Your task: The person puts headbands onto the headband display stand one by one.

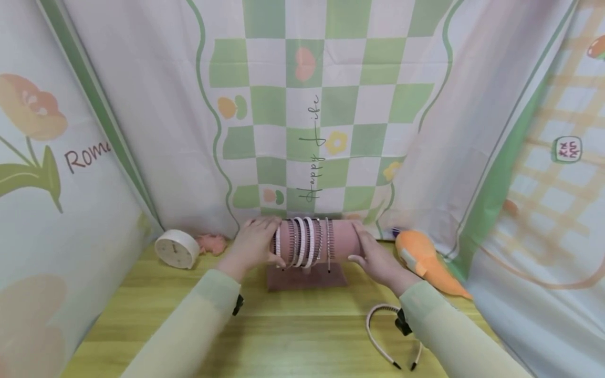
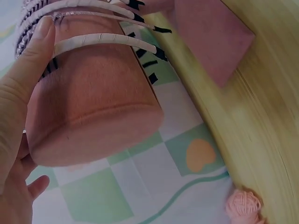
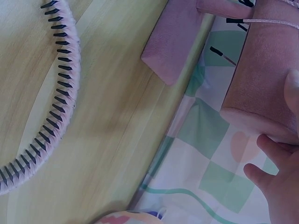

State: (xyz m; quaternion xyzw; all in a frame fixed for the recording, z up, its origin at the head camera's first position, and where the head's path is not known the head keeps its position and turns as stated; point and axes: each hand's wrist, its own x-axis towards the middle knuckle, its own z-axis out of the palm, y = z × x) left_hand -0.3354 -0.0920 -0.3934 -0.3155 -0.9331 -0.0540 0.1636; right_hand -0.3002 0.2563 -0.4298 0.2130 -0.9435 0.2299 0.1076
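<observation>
So the pink roll stand (image 1: 344, 245) sits in the middle of the frame, a bit below center, at the back of the counter (image 1: 293, 331) against the checkered cloth (image 1: 304, 113). Its roll runs level, left to right, so the long axis goes crosswise to the person's reach, and the hands have one end each. Neither is really nearer, both are right on it.

Left hand (image 1: 255, 241) grips the left end, and in the left wrist view the thumb lies along the roll, overlapping the end headband, with the other fingers spread round the far side. Right hand (image 1: 376, 257) cups the right end the same way, thumb apart from the fingers. Both are spread wide to span the roll; can't tell how hard either one squeezes.

The headbands (image 1: 309, 242) on it bunch toward the left and middle, so the right stretch is bare. Its flat base (image 1: 307, 282) shows just below the roll.

One loose headband (image 1: 369, 328) lies at lower right, near the right forearm, ends pointing down the frame. Clock (image 1: 177, 249) and pink yarn (image 1: 212, 244) are off left, carrot plush (image 1: 425, 257) off right.
</observation>
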